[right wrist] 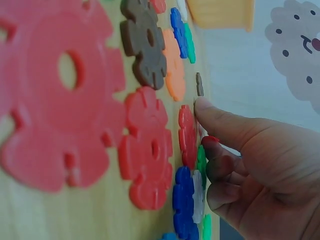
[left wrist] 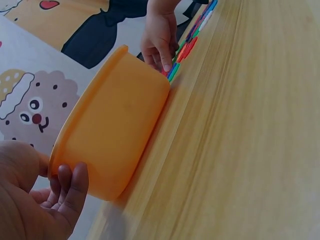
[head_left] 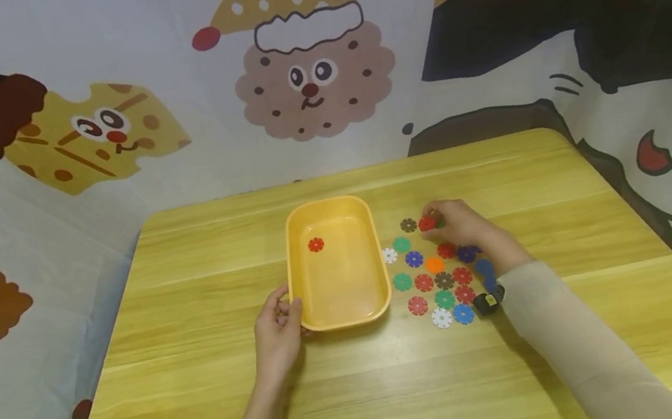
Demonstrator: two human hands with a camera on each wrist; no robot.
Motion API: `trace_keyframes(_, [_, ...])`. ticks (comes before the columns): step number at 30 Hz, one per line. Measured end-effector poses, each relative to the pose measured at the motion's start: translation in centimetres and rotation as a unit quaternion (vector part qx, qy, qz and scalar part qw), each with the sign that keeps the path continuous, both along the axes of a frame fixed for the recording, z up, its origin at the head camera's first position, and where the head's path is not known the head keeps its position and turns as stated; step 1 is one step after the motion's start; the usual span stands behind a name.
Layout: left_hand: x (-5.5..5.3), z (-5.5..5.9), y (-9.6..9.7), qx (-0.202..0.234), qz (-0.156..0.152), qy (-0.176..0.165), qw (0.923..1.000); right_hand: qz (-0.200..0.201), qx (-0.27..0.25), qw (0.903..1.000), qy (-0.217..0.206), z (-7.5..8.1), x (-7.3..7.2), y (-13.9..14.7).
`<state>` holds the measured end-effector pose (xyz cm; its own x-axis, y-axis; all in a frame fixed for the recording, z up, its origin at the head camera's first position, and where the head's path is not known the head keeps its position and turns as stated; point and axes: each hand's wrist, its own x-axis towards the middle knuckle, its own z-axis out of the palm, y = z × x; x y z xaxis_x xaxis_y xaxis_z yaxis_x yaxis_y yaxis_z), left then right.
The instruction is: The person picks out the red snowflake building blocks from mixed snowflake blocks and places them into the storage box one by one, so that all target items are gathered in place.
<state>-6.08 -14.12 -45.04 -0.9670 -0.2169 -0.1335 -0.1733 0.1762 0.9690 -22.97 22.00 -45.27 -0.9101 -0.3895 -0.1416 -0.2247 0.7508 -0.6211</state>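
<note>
Cartoon backdrop (head_left: 188, 81) behind desk (head_left: 205, 267); tray (head_left: 346, 292) on desk. Just one red disc (head_left: 316, 245) inside tray; many loose discs (head_left: 443, 281) lie outside, right of tray. Left hand (head_left: 278, 328) grips tray's near left corner, thumb over rim, fingers curled outside. Right hand (head_left: 462, 223) right of tray's far half, fingers curled, thumb and fingertip pinching second red disc (head_left: 426, 223).

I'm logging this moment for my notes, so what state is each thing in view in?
Yellow tray: right side up, uncovered
Inner red disc: lying flat in the tray
Pinched red disc: at the fingertips; unclear whether lifted clear
Loose discs: spread out on the table
Left hand: gripping the tray's rim
Right hand: pinching a disc
</note>
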Motion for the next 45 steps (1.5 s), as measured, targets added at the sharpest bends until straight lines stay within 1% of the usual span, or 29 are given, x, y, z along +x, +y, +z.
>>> trace_keyframes(3, [0.0, 0.0, 0.0, 0.000, 0.001, 0.000, 1.0000, 0.009, 0.001, 0.9999, 0.014, 0.0, 0.0, -0.1])
trace_keyframes(7, [0.0, -0.1, 0.1, -0.003, 0.004, -0.001, 1.0000, 0.012, -0.001, 0.9996, 0.025, 0.0, 0.0, -0.1])
trace_keyframes(16, [0.0, -0.2, 0.1, 0.000, -0.002, 0.003, 1.0000, -0.004, -0.033, 0.9985, 0.043, 0.0, 0.0, -0.6])
trace_keyframes(23, [0.0, -0.1, 0.1, 0.001, -0.002, 0.002, 1.0000, -0.013, -0.049, 0.9967, 0.064, 1.0, 0.1, -1.6])
trace_keyframes(28, [0.0, 0.1, 0.1, 0.002, -0.001, 0.000, 1.0000, 0.004, -0.074, 0.9920, 0.102, 1.7, 0.4, -2.7])
trace_keyframes(32, [0.0, 0.2, 0.1, 0.003, -0.001, -0.001, 1.0000, 0.016, -0.087, 0.9883, 0.125, 2.0, 0.5, -3.5])
trace_keyframes(35, [0.0, 0.2, 0.1, 0.002, 0.001, -0.002, 1.0000, 0.019, -0.092, 0.9886, 0.117, 2.2, 0.7, -4.2])
trace_keyframes(40, [0.0, 0.3, 0.1, 0.001, 0.002, -0.003, 1.0000, 0.018, -0.106, 0.9907, 0.084, 2.5, 1.0, -5.3])
trace_keyframes(45, [0.0, 0.4, 0.0, 0.006, 0.002, 0.002, 1.0000, 0.020, -0.121, 0.9899, 0.071, 2.6, 1.1, -6.4])
